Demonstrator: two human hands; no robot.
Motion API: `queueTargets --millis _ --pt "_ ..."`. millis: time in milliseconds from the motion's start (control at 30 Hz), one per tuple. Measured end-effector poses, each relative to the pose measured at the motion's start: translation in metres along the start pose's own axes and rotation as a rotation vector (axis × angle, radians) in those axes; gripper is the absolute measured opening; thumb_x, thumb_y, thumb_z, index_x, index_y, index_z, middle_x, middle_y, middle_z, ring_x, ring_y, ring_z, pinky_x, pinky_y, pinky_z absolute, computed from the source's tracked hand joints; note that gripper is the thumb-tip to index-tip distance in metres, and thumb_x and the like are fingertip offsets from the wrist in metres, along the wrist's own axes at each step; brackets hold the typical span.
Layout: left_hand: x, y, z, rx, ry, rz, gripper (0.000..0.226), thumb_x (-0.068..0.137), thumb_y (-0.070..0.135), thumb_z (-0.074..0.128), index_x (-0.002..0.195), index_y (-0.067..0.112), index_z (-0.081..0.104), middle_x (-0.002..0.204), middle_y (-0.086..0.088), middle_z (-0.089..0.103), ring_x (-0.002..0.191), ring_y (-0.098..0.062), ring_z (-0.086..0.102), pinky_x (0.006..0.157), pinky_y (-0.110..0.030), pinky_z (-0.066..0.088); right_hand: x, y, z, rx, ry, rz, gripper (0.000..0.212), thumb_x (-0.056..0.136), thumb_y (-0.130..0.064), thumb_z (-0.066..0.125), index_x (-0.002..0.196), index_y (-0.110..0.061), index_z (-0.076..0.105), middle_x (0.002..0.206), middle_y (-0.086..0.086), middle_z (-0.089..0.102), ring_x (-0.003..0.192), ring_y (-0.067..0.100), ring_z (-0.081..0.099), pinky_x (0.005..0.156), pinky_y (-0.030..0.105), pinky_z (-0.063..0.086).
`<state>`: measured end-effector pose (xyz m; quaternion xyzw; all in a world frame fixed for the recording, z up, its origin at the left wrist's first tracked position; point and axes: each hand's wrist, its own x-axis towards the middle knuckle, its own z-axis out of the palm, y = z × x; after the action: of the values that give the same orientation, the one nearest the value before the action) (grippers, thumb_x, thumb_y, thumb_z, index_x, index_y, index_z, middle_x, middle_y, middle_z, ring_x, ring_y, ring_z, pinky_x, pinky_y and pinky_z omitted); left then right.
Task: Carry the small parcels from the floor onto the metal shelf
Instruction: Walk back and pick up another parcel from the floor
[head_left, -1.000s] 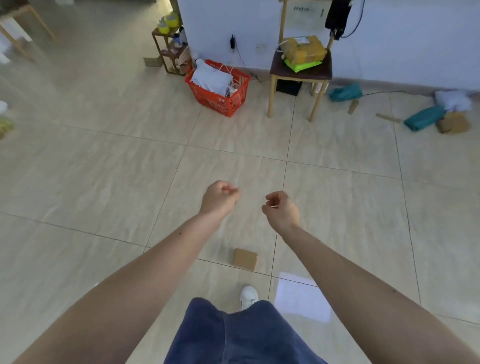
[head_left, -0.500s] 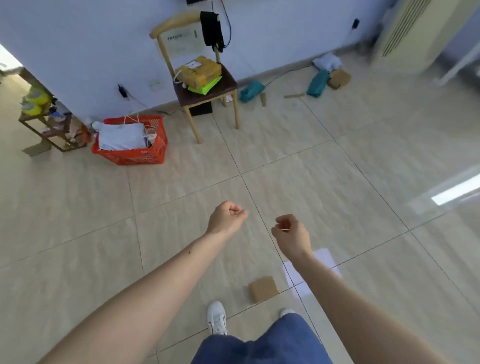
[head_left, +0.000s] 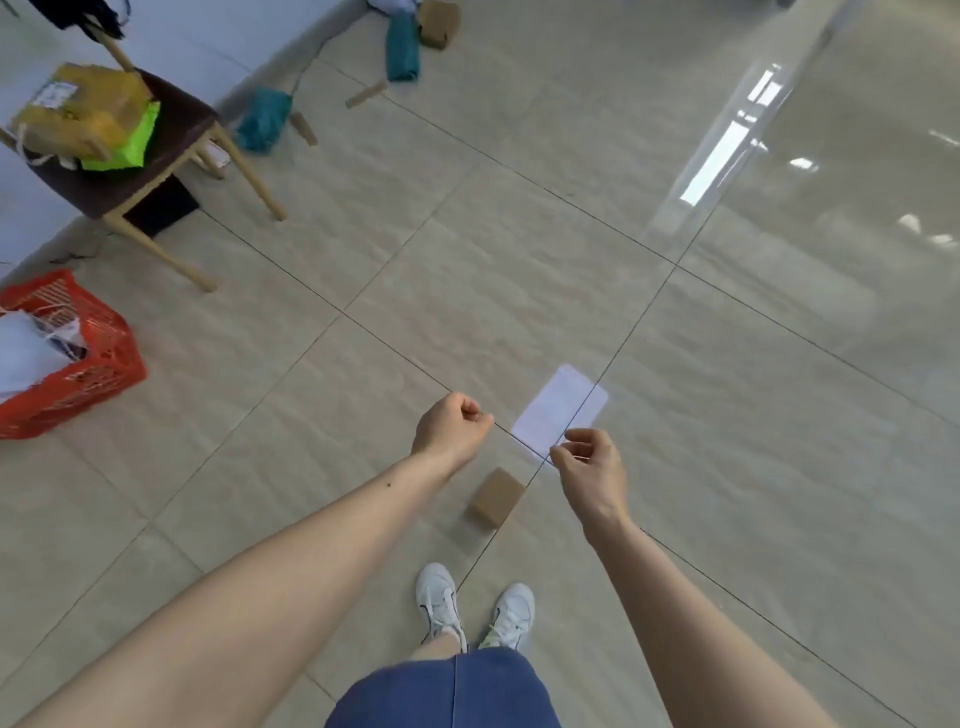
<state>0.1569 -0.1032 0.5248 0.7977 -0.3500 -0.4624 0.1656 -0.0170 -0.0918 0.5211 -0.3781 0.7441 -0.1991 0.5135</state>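
A small brown parcel (head_left: 496, 496) lies on the tiled floor (head_left: 727, 415) just ahead of the white shoes (head_left: 475, 605), with a white flat packet (head_left: 561, 408) beyond it. Left hand (head_left: 451, 427) is clenched, holding nothing; right hand (head_left: 589, 465) hangs loosely curled and unladen. Far left stand a chair (head_left: 171, 150) bearing a yellow package (head_left: 78, 111) and a red basket (head_left: 67, 358), cut off by the frame edge.
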Motion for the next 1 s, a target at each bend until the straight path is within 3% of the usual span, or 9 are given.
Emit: queueTargets --millis 100,233,400,633,867,1000 --pt "0.014 -0.023 0.036 0.035 -0.029 0.003 0.018 0.088 0.028 0.061 0.1 0.016 0.065 0.089 0.008 0.064 0.098 -0.022 0.064 0.081 -0.028 0.048 0.018 0.039 0.007 -0.007 0.024 0.039 0.027 0.087 -0.017 0.061 0.114 -0.015 0.06 0.088 -0.01 0.061 0.082 0.016 0.061 0.08 0.039 0.052" --pt "0.044 -0.075 0.089 0.118 -0.053 0.011 0.026 0.09 0.032 0.062 0.107 0.013 0.068 0.111 -0.002 0.07 0.107 -0.024 0.063 0.09 -0.032 0.049 0.05 0.101 0.031 -0.01 0.025 0.076 0.027 0.088 -0.02 0.063 0.115 -0.016 0.057 0.094 -0.003 0.064 0.084 0.017 0.061 0.075 0.032 0.049" --pt "0.091 -0.157 0.151 0.16 -0.087 -0.019 0.028 0.094 0.033 0.059 0.112 0.013 0.066 0.119 -0.004 0.068 0.115 -0.025 0.06 0.094 -0.032 0.046 0.104 0.195 0.077 -0.004 0.027 0.182 0.035 0.086 -0.032 0.069 0.114 -0.018 0.053 0.109 0.001 0.063 0.096 0.026 0.064 0.074 0.031 0.046" --pt "0.171 -0.247 0.223 0.17 -0.169 -0.036 0.052 0.089 0.04 0.068 0.132 0.014 0.057 0.137 -0.001 0.059 0.128 -0.02 0.053 0.106 -0.035 0.041 0.196 0.317 0.145 -0.012 -0.023 0.382 0.057 0.083 -0.047 0.068 0.124 -0.011 0.051 0.105 0.004 0.059 0.106 0.036 0.065 0.095 0.052 0.053" --pt "0.266 -0.316 0.285 0.246 -0.225 -0.06 0.058 0.096 0.037 0.058 0.145 0.011 0.045 0.151 -0.007 0.047 0.139 -0.024 0.043 0.113 -0.036 0.034 0.283 0.397 0.19 -0.086 -0.082 0.446 0.07 0.083 -0.053 0.069 0.134 -0.011 0.047 0.131 0.014 0.06 0.121 0.034 0.057 0.1 0.05 0.051" --pt "0.307 -0.343 0.311 0.269 -0.274 -0.075 0.063 0.096 0.036 0.057 0.151 0.011 0.037 0.157 -0.008 0.039 0.144 -0.025 0.037 0.117 -0.038 0.03 0.319 0.419 0.212 -0.121 -0.195 0.488 0.077 0.087 -0.052 0.065 0.143 -0.008 0.037 0.135 0.013 0.055 0.118 0.033 0.059 0.084 0.044 0.058"
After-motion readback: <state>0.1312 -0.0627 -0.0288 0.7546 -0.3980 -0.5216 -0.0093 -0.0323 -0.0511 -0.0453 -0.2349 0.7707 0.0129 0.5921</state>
